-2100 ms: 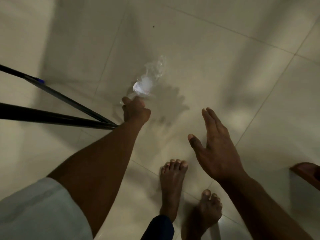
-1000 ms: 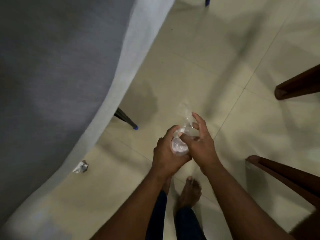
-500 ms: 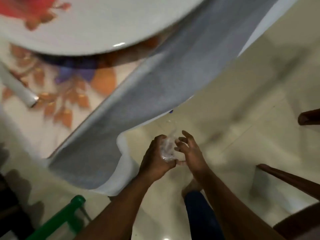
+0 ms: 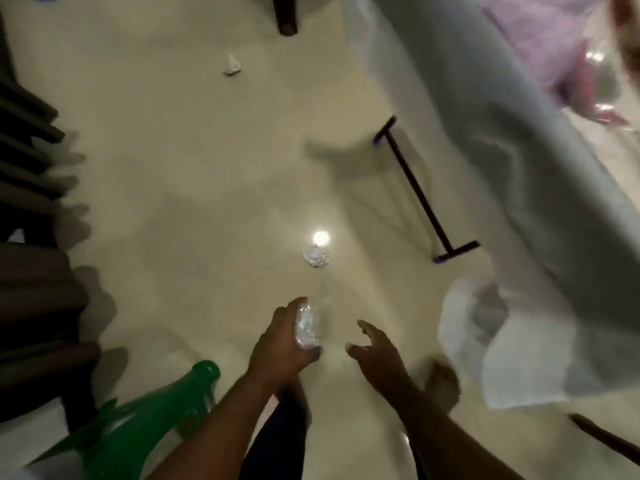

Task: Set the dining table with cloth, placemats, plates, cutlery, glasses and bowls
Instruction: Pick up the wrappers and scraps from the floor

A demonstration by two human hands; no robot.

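We can read no text, label, brand, number or sign anywhere here; the picture is blurred and dim, and no lettering shows.

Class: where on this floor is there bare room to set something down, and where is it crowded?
Bare tile lies between the dark chairs and the table leg frame, above the nearer crumpled paper. Crowded: around the hands, green chair and hanging cloth.

A home dining room: tiled floor, cloth draped off the tabletop, dark wooden chairs, green plastic chair.
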